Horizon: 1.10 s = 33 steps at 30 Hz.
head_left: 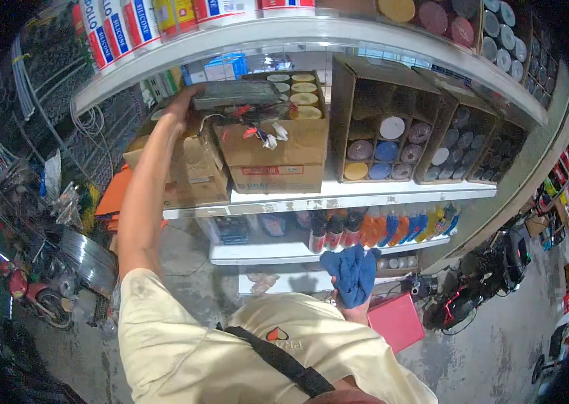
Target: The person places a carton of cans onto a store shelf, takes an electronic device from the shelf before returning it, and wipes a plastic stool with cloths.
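Note:
My left hand (pixel 187 104) reaches up to the shelf, closed on the left end of a dark, flat tray-like object (pixel 237 95). That object lies over the top of a cardboard box (pixel 278 151) of cans, with red and white tags hanging from it. Low in front of my body, my right hand (pixel 352 310) holds a crumpled blue cloth (pixel 354 273); the cloth hides most of its fingers. Left of the can box stands another opened cardboard box (pixel 193 168).
More cardboard boxes of spray cans (pixel 384 114) stand to the right on the white shelf (pixel 365 195). Silicone cartons (pixel 123 27) sit on the shelf above. Bottles hang or stand below. A pink box (pixel 397 322) is beside my right hand; wire coils (pixel 86 259) are at left.

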Tool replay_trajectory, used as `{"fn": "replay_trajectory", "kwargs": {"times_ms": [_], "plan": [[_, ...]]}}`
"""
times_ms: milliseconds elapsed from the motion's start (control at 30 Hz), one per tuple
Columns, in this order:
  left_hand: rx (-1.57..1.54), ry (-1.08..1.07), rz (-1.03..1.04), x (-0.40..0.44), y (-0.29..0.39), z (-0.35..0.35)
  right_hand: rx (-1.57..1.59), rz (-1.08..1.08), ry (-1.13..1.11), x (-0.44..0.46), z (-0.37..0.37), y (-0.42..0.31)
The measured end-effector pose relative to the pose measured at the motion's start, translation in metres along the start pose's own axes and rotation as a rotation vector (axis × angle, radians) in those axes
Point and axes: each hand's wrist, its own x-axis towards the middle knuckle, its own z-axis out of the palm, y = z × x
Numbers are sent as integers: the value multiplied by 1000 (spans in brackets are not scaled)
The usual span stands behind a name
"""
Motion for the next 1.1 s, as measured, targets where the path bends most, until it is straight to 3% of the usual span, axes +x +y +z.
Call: {"fn": "replay_trajectory", "kwargs": {"times_ms": [67,100,167,200,300,333,433,500,567,667,767,833,867,900,967,1033,1067,1100], "plan": [[-11,-69,94,8,-1,-4,-116,23,51,-4,-1,-14],[-28,29,98,5,-2,2,-113,55,51,-5,3,-22],[-173,6,182,-8,0,16,-1657,-283,244,-8,58,-26],[-212,43,184,-2,1,15,-1667,-281,240,-7,54,-33],[-323,76,222,-27,0,34,-86,-13,237,-6,38,-47],[-321,83,220,-33,2,37,66,151,-35,-11,35,-62],[-394,208,225,-53,0,47,4,174,182,-15,-7,-74],[-405,315,165,-90,4,74,196,182,177,-14,20,-83],[-438,248,190,-93,-4,65,45,220,194,-24,-3,-91],[-469,252,183,-119,-9,79,-112,150,151,-25,31,-100],[-508,227,208,-139,-12,81,221,184,-105,-14,37,-107],[-511,289,281,-161,-12,94,-274,250,-280,-16,42,-116],[-491,316,298,-181,-11,105,-970,97,-87,-20,29,-115],[-498,317,322,-191,-14,103,-952,109,-108,-21,18,-111],[-467,267,311,-220,-17,117,-627,262,-5,-25,-6,-94],[-591,5,228,-231,-36,95,651,751,10,-24,-46,-86],[-542,40,197,-240,-44,100,40,516,48,-33,0,-88],[-437,180,175,-251,-54,107,-74,541,-13,-31,4,-83]]}}
